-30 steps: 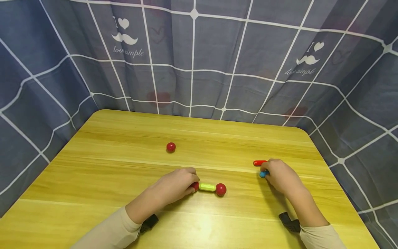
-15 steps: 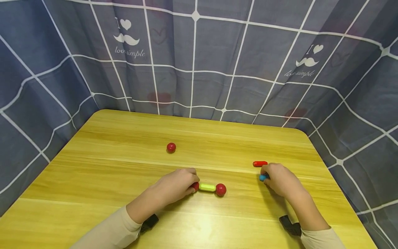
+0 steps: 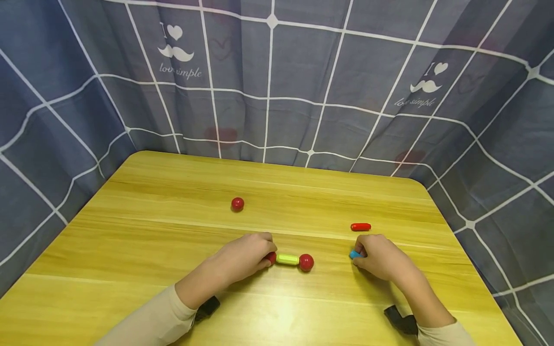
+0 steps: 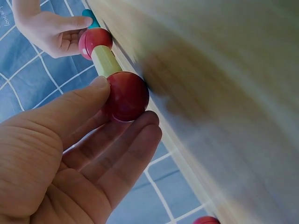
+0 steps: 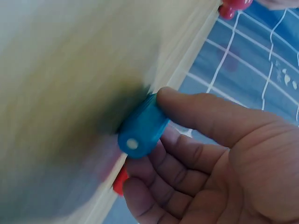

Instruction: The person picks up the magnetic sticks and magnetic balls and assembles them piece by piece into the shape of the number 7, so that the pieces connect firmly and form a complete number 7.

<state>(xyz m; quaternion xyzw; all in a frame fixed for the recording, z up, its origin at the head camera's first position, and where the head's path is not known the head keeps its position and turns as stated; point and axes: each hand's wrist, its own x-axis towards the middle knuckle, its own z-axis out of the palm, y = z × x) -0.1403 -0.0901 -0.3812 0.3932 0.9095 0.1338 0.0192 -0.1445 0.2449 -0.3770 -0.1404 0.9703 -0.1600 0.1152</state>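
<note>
My left hand (image 3: 248, 254) pinches a red ball (image 4: 128, 96) between thumb and fingers, at the left end of a yellow-green rod (image 3: 287, 259). A second red ball (image 3: 306, 262) sits on the rod's right end, so the three form a dumbbell shape lying along the table. To the right, my right hand (image 3: 381, 254) pinches a short blue rod (image 5: 143, 127) low over the wood; a pale round dot shows on its end face. A small red rod (image 3: 361, 227) lies just beyond the right hand.
A loose red ball (image 3: 237, 204) rests on the wooden table (image 3: 173, 187), farther back and left of the dumbbell shape. Grey checked curtains (image 3: 242, 86) hang behind and along both sides of the table.
My right hand has drawn the blue rod toward me and to the left, away from the red rod, which now shows whole. The left hand and its ball have stayed put.
</note>
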